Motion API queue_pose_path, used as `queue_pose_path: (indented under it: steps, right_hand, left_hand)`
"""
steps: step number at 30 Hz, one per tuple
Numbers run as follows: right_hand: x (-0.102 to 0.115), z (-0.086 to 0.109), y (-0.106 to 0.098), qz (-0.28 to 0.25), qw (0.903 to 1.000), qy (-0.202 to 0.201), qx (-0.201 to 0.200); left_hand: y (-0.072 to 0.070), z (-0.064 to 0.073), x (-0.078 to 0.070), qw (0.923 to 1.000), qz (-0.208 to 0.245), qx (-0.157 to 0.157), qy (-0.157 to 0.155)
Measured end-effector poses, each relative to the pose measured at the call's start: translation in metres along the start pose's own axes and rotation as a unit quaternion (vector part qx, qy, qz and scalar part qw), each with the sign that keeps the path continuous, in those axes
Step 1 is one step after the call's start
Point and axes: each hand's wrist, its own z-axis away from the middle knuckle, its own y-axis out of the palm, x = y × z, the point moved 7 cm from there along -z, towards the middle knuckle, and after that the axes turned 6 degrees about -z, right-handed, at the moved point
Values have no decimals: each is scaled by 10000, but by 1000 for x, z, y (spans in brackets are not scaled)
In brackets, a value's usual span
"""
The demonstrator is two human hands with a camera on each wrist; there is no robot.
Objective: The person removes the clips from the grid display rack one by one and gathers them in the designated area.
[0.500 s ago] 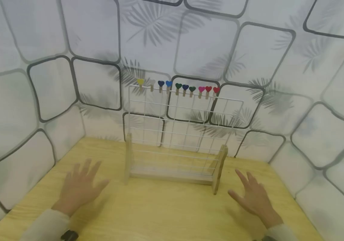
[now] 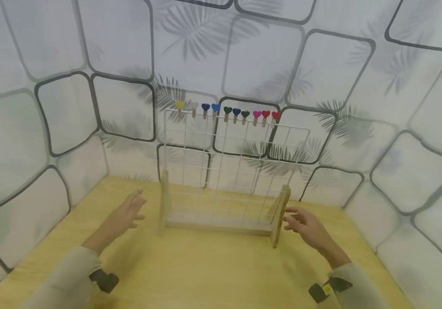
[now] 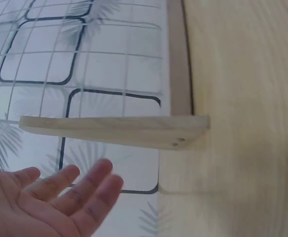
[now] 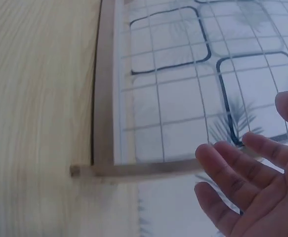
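Note:
A white wire grid rack (image 2: 224, 171) on a wooden stand stands on the table. Along its top wire sit several small wooden pegs with coloured hearts, from a yellow heart peg (image 2: 179, 105) at the left to a red heart peg (image 2: 275, 116) at the right. My left hand (image 2: 126, 213) hovers left of the rack, fingers loosely bent and holding nothing. In the left wrist view its fingers spread beside the wooden side foot (image 3: 114, 129). At the other end, my right hand (image 2: 306, 226) is close by the right wooden foot (image 2: 280, 216), relaxed, with nothing in it.
The pale wooden table (image 2: 205, 270) runs back to walls hung with white cloth (image 2: 267, 56) patterned with dark rounded outlines and leaves. Cloth also closes in the left and right sides. A dark strap (image 2: 104, 280) circles my left wrist, and another (image 2: 330, 288) my right.
Both hands have turned from palms down to palms facing inward and moved toward the rack's two ends. Their fingers have gone from spread to loosely bent. The rack and pegs stay put.

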Motion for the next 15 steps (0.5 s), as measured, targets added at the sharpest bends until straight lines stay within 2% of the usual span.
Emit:
queue_pose_path:
  steps: [2, 6, 11, 15]
  right_hand:
    - [9, -10, 2, -194, 9997, -87, 110]
    - [24, -26, 10, -396, 9987, -170, 261]
    - [40, -39, 17, -437, 9980, -353, 287]
    - [47, -49, 22, -484, 9979, -337, 280]
  left_hand:
    - [-2, -8, -7, 9986, 521, -10, 108]
    - [-3, -15, -12, 9954, 937, -159, 136]
    - [1, -13, -10, 9939, 1092, -176, 40]
    - [5, -14, -10, 9929, 1166, -239, 57]
